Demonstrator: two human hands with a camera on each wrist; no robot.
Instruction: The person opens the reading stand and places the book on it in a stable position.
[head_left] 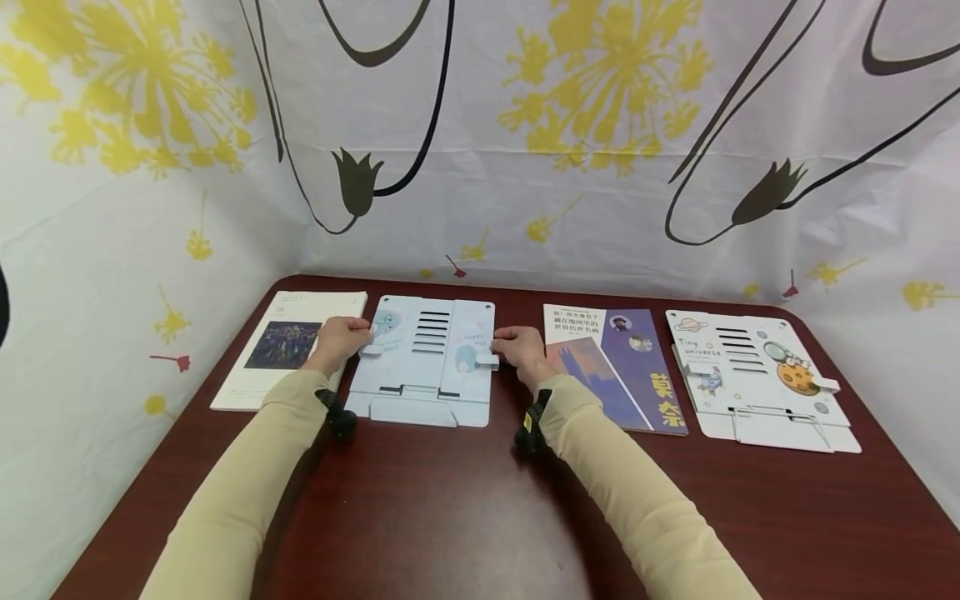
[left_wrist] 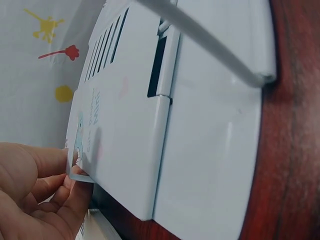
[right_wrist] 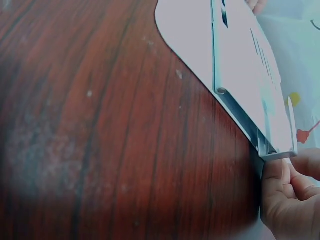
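Note:
A white metal book stand with slots and pale blue cartoon prints lies on the table between both hands, its upper panel slightly raised from the base. My left hand pinches its left edge beside the small page clip, thumb above and fingers below in the left wrist view. At the opposite edge, my right hand pinches the panel close to the right page clip. Some of the right fingertips are hidden under the panel. A hinged support tray sits at the stand's front.
A cream book with a dark picture lies left of the stand, partly behind the left arm. To the right are a purple-and-white book and a second white stand with planet prints. A patterned cloth hangs behind the dark red table.

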